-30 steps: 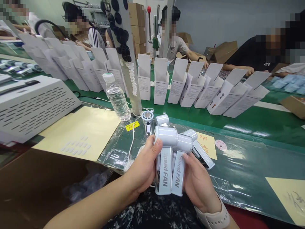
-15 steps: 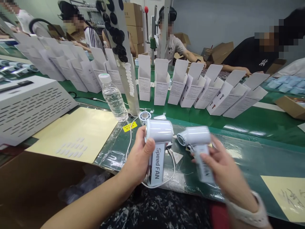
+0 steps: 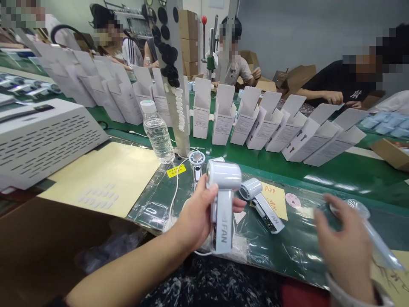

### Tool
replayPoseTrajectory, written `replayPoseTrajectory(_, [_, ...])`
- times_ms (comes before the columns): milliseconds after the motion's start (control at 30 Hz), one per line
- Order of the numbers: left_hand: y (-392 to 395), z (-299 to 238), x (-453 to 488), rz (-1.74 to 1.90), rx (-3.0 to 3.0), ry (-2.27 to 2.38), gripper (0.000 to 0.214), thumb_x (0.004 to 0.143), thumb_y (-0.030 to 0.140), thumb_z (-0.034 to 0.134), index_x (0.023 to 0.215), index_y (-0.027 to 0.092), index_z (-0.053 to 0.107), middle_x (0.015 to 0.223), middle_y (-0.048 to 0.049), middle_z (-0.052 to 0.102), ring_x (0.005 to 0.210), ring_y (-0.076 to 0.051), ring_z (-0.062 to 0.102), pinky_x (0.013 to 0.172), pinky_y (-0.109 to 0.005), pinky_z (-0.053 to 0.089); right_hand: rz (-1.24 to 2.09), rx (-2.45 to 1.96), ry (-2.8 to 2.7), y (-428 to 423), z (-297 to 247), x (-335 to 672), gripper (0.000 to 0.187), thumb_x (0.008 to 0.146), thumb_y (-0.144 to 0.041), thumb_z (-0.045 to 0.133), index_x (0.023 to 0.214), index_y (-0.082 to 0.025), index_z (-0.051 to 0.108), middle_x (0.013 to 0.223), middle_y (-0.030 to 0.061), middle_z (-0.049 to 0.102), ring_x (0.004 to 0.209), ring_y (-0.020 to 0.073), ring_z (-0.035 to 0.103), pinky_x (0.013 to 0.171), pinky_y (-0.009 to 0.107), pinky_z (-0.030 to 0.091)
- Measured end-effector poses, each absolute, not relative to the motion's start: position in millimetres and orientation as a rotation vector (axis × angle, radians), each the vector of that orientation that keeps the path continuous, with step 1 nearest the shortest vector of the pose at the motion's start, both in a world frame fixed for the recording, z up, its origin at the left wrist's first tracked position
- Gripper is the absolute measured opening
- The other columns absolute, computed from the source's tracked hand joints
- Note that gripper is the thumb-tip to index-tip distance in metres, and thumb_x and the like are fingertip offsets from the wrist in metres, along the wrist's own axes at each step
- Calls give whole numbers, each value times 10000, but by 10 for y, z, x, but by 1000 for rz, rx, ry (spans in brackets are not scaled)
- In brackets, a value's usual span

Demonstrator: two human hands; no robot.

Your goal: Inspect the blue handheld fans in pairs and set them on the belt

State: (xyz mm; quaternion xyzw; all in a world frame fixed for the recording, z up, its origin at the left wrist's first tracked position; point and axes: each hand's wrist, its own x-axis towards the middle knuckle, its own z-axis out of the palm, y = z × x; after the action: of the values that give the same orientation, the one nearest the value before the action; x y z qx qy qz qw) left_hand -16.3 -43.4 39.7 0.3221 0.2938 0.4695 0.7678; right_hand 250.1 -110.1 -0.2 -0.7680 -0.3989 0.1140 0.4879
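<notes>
My left hand is shut around the handle of a white handheld "Speed FAN" fan, whose round head points up and to the left. A second white fan lies on the green mat, a little right of that hand and untouched. My right hand is blurred, far to the right, with its fingers apart. It is beside a clear plastic sleeve and I cannot tell whether they touch.
A white cable runs across the mat. Beyond it stand a water bottle, a metal post, and a row of open white cartons. A vented white machine sits left, a cardboard box lower left. Co-workers sit across the belt.
My right hand has let go of its fan, which now lies on the mat, and has moved to the right. The fan in my left hand has turned a little.
</notes>
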Motion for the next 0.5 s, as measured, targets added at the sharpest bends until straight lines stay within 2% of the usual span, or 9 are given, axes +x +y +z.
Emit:
replayPoseTrajectory(33, [-459,370,-148,1011,760,614,484,853,494,631,1194,189,474,1061,-138,715,871,-279,716,785,-406,553,583,-1707,-1049,-1102,-14,2186,488,738,-420,719,1191,-254,646,1296,145,604,1244,420,495,1028,661,333])
replayPoseTrajectory(67, [-481,347,-144,1009,839,598,542,833,536,646,1225,208,467,1100,-135,703,939,-290,700,797,-393,543,974,-1459,-1105,-1105,-26,1884,537,728,-457,743,1216,-259,634,1269,137,630,1171,397,568,988,625,411])
replayPoseTrajectory(100, [-499,329,-152,1012,937,596,595,817,575,646,1262,227,457,1146,-131,687,1009,-299,676,817,-382,530,1274,-1202,-1073,-1109,-37,1615,630,708,-476,773,1276,-265,599,1279,134,633,1154,377,593,983,589,446])
replayPoseTrajectory(133, [-508,319,-174,1013,1051,613,636,811,604,631,1302,246,445,1193,-125,667,1068,-306,646,842,-377,516,1459,-1044,-1014,-1111,-46,1394,642,726,-442,790,1312,-301,567,1269,108,648,1143,336,618,991,543,462])
replayPoseTrajectory(167, [-508,314,-210,1007,1177,648,658,817,616,611,1341,259,433,1232,-119,648,1109,-310,620,873,-379,500,1582,-941,-965,-1112,-50,1232,573,752,-400,794,1280,-312,590,1236,91,671,1126,303,638,995,501,474])
replayPoseTrajectory(267, [-438,312,-405,925,1553,812,597,869,566,566,1375,261,480,1330,-115,599,1212,-329,542,1013,-420,414,1750,-844,-869,-1085,-28,1084,484,743,-325,834,1191,-298,654,1145,74,717,1047,263,687,960,428,511])
replayPoseTrajectory(400, [-203,222,-914,894,1804,1146,409,918,472,522,1269,289,627,1457,-74,517,1377,-316,385,1156,-448,242,1793,-863,-824,-996,80,1271,619,641,-347,909,1201,-256,659,1094,92,736,912,250,728,804,354,581])
replayPoseTrajectory(467, [-53,122,-1285,982,1845,1393,386,886,470,572,1214,291,666,1387,-73,567,1334,-318,424,1156,-452,244,1765,-855,-795,-952,153,1339,648,623,-349,920,1204,-253,650,1087,95,742,902,246,733,732,320,599])
replayPoseTrajectory(500, [22,67,-1486,1036,1868,1560,373,850,478,613,1150,275,699,1283,-80,616,1277,-328,464,1145,-458,266,1745,-838,-786,-932,191,1354,638,624,-353,919,1194,-254,651,1086,96,744,901,247,734,695,307,606])
